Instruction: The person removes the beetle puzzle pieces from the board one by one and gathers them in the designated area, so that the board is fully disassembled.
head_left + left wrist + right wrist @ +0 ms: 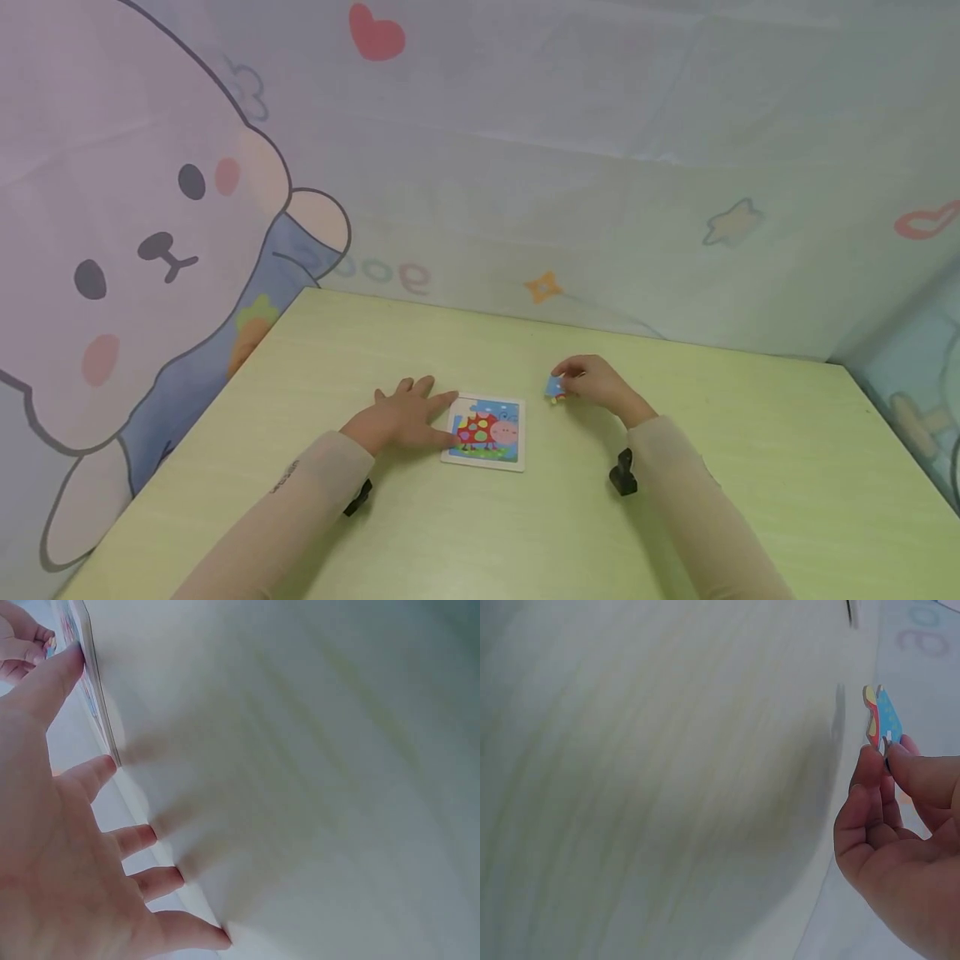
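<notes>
A small square jigsaw puzzle [483, 432] with a ladybird picture and pale frame lies flat on the table; a pale bare patch shows at its upper left. My left hand [408, 417] has its fingers spread on the tabletop, thumb over the puzzle's left edge and index fingertip at its upper left corner. In the left wrist view the puzzle's edge [97, 686] meets that thumb and index finger. To the puzzle's right, my right hand [596, 385] pinches a blue, red and yellow puzzle piece [887, 720] between thumb and fingers; whether a second piece lies behind it, I cannot tell.
The pale yellow-green table [720, 450] reaches back to a hanging cloth [600, 150] printed with a cartoon bear, hearts and stars. Dark wrist-worn devices [623, 473] show beneath both sleeves.
</notes>
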### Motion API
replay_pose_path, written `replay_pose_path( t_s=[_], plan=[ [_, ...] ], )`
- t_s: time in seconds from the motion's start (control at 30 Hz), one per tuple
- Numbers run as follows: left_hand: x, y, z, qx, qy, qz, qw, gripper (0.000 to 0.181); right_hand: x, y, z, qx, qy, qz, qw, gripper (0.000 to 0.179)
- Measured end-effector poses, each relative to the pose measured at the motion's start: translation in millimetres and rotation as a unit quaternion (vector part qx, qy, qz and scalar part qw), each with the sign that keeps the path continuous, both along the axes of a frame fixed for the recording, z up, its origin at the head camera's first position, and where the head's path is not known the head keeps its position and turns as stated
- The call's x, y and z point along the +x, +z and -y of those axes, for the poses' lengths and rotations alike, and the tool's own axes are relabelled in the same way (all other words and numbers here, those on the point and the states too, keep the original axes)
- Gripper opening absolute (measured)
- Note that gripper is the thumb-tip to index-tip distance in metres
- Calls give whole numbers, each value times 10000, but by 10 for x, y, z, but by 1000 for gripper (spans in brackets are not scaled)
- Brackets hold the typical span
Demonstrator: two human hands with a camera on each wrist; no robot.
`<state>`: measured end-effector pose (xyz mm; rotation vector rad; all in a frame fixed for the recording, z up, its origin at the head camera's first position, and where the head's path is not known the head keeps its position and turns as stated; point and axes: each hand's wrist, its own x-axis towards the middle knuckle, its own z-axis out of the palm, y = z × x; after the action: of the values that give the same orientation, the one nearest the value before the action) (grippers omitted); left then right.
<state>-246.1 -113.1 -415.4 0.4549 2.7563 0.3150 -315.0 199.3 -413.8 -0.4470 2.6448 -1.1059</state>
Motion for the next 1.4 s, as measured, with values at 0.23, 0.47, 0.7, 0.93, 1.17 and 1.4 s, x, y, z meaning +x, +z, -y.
replay_pose_path(
  t_s=[0.23, 0.47, 0.7, 0.93, 1.17, 1.4],
  plan=[
    [-1, 1, 1, 1, 24, 38, 10000, 77, -36, -44, -68, 255, -160, 94, 9995, 24],
    [-20, 0, -6, -6, 48, 66, 10000, 77, -65, -56, -57, 452, -193, 84, 9988, 22],
    [-51, 9, -32, -43, 86, 99, 9999, 77, -116, -42, -84, 477, -3, 75, 9988, 20],
    [-62, 22, -52, -39, 152, 136, 9998, 77, -142, -25, -94, 511, 58, 35, 9987, 20],
    [-57, 24, -45, 3, 153, 145, 9998, 77, -143, -53, -56, 654, -106, 45, 9978, 23],
    [-55, 31, -46, 60, 150, 168, 9997, 77, -177, -26, -75, 586, -41, -123, 9982, 28]
  ],
)
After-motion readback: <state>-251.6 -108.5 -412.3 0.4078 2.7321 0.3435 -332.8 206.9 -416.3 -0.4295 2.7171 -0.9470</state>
